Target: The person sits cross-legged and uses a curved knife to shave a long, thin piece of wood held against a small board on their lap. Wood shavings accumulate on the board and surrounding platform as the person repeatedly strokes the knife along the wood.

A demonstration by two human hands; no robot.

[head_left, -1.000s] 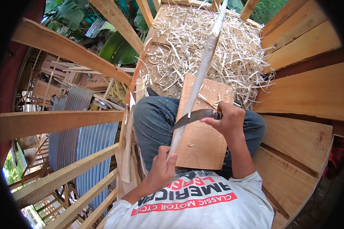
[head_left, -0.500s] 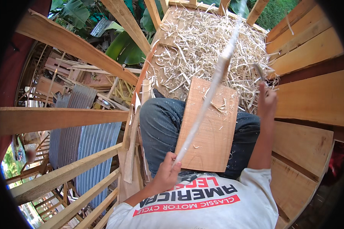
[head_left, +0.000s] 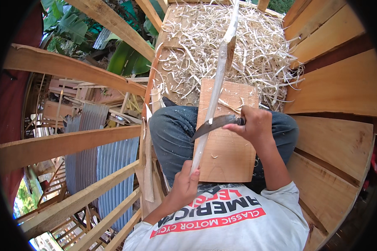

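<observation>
A long pale, peeled stick slants away from me over a flat wooden board that rests across my thighs. My left hand is closed around the stick's near end. In my right hand is the dark handle of a curved knife, its blade lying across the stick above the board. A darker brown patch shows on the stick's side farther up. Its far end runs out of the top of the picture. A few thin shavings lie on the board.
Curly wood shavings heap on the wooden floor beyond my knees. Slatted wooden rails stand at my left, with corrugated metal sheets and scrap wood outside. Wooden planks form the right side close to my elbow.
My right hand has come in from the far right, bringing the knife blade onto the stick. The stick has swung left at its far end, while my left hand keeps its grip.
</observation>
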